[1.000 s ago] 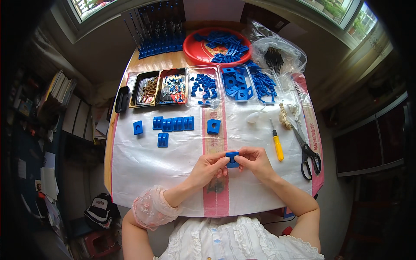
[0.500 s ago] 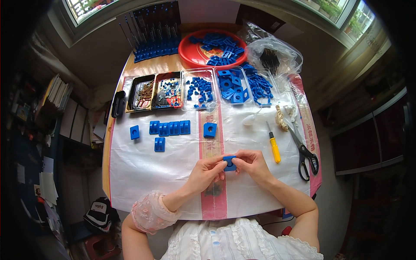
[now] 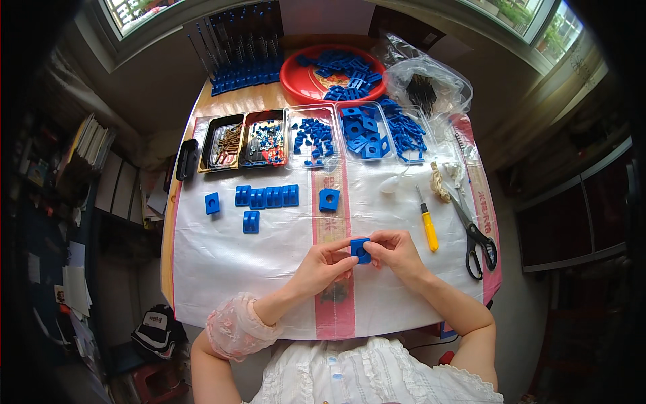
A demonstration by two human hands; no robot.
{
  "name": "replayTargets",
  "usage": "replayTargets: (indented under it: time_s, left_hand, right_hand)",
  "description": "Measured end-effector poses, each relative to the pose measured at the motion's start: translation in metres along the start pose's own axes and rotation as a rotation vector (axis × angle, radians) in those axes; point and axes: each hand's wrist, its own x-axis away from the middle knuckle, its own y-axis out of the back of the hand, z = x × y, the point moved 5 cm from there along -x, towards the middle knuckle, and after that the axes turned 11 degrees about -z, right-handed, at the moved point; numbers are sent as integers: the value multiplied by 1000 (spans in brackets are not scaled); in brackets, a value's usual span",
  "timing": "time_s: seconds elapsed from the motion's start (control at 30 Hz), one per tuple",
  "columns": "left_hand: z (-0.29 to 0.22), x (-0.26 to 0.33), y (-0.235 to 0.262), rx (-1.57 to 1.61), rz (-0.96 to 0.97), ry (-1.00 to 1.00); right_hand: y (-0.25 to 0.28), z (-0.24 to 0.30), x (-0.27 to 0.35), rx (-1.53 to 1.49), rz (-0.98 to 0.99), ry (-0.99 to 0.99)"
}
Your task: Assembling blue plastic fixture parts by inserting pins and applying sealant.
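Between my two hands, above the pink stripe of the table cover, is a small blue plastic block (image 3: 360,250) with a round recess in its face. My left hand (image 3: 328,262) pinches its left side between thumb and fingers. At its right edge, my right hand (image 3: 393,252) grips it with thumb and forefinger. Farther out lies a similar blue block with a hole (image 3: 329,200). To the left sit a row of blue grooved blocks (image 3: 272,196), a single grooved block (image 3: 251,222) and another holed block (image 3: 212,203).
Trays of brass screws (image 3: 227,143), small nuts (image 3: 264,141) and blue parts (image 3: 313,140) line the back. Behind them is a red basin (image 3: 296,84). At right lie a yellow-handled screwdriver (image 3: 429,229) and black scissors (image 3: 479,242). A rack of upright rods (image 3: 245,77) stands back left.
The block in my hands has turned so more of its face shows, and my right thumb has shifted toward its upper right edge. The view has shifted slightly.
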Motion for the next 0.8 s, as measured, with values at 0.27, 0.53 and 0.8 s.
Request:
replayTargets:
  time_s: [0.27, 0.53, 0.8]
  left_hand:
    - [-5, 2, -2, -5, 8, 34]
    - [-6, 4, -3, -1, 9, 25]
    - [-6, 5, -4, -30, 5, -2]
  right_hand:
    - [2, 0, 0, 33, -1, -8]
    - [2, 3, 2, 19, 0, -7]
    - [0, 1, 1, 1, 11, 7]
